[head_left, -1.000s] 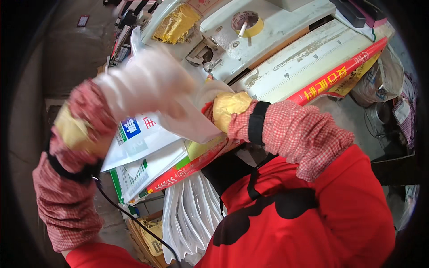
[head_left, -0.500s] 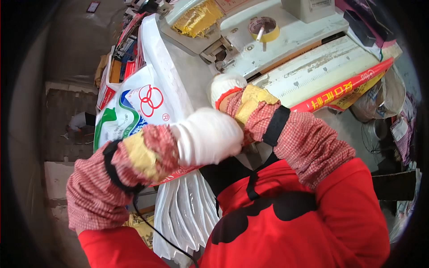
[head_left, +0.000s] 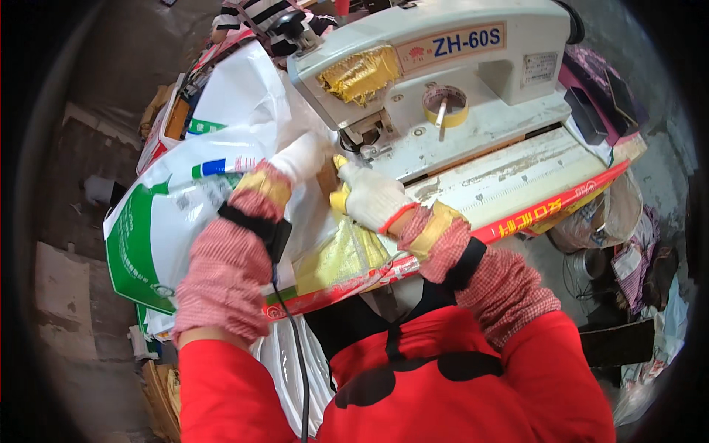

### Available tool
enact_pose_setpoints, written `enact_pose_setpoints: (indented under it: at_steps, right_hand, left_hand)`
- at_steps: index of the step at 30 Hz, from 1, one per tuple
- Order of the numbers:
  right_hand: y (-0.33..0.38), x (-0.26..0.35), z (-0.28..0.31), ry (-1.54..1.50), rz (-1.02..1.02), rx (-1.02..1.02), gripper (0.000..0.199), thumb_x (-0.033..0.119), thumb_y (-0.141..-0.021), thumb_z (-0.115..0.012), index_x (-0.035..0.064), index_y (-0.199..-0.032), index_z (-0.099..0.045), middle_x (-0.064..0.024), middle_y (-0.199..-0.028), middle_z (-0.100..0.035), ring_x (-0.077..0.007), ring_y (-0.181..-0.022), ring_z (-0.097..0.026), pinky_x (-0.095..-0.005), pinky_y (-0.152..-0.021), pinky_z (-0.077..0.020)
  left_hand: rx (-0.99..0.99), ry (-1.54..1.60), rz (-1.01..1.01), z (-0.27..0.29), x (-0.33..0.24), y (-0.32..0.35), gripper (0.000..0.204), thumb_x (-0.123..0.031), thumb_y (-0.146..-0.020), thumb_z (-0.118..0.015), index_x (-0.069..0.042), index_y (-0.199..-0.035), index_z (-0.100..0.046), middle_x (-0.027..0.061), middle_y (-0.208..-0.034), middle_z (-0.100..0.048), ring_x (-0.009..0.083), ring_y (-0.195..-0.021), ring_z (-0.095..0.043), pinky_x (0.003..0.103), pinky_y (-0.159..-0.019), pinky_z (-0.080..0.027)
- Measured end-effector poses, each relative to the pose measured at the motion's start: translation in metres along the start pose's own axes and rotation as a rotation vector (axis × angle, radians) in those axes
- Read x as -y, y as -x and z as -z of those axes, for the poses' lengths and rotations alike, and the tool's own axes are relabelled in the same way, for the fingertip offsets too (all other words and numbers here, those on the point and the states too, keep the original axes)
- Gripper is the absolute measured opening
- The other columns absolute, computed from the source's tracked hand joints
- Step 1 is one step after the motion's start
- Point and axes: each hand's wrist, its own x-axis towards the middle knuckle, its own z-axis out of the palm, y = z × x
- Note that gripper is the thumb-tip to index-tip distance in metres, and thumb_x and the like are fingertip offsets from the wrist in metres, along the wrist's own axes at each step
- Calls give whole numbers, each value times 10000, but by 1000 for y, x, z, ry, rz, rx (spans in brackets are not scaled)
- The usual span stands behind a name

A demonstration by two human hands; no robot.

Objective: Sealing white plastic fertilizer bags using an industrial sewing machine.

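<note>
A: Noticed what nearest the body?

B: Saw folded white plastic (head_left: 319,362) hanging below the red table edge (head_left: 332,294). Just above, saw a yellow woven sheet (head_left: 340,258), out of sight half a second earlier.

A: Looked at the hands next?

B: Found the right hand (head_left: 373,198) turned leftward, thumb and finger parted, with nothing surely gripped. Found the left hand (head_left: 304,156) just beyond, shifted from the near edge up toward the machine, over the sack. Could not tell whether closed on it or not, with fingertips blurred and hidden.

A: Traced the white-and-green sack (head_left: 193,193) to where?

B: To the left end of the table, beside and under the left hand, creased, green end drooping off the near-left side. Saw red rings on it half a second before; then saw mostly green and a blue strip.

A: Took that to mean what for the work?

B: Judged the handling moved up to the needle end (head_left: 363,139) of the sewing machine (head_left: 443,68). Could not confirm any sack edge under the needle.

A: Spotted anything farther?

B: Saw a tape roll (head_left: 452,118) on the machine bed, a thin white stick (head_left: 442,111) across it. Past the machine, made out striped cloth (head_left: 258,15), perhaps a sleeve.
</note>
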Motion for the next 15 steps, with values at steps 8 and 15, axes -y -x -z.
enact_pose_setpoints:
  at_steps: [8, 15]
  right_hand:
    - [-42, 17, -6, 324, -114, 231, 285, 161, -811, -578, 5, -1033, -664, -228, -1073, -626, -353, -945, -631, -487, -802, -492]
    - [-36, 66, -20, 188, 449, 92, 119, 191, -821, -605, 101, -876, -660, -125, -850, -647, -359, -758, -610, -395, -683, -508]
  left_hand:
    - [-165, -659, -251, 136, -75, 178, 93, -88, -610, -649, -117, -653, -572, 45, -707, -604, 253, -731, -606, 369, -681, -481]
    - [-1100, -91, 97, 117, 8, 249, 497, -54, -854, -596, 5, -1326, -450, 161, -1315, -499, 221, -1171, -529, 316, -1000, -410]
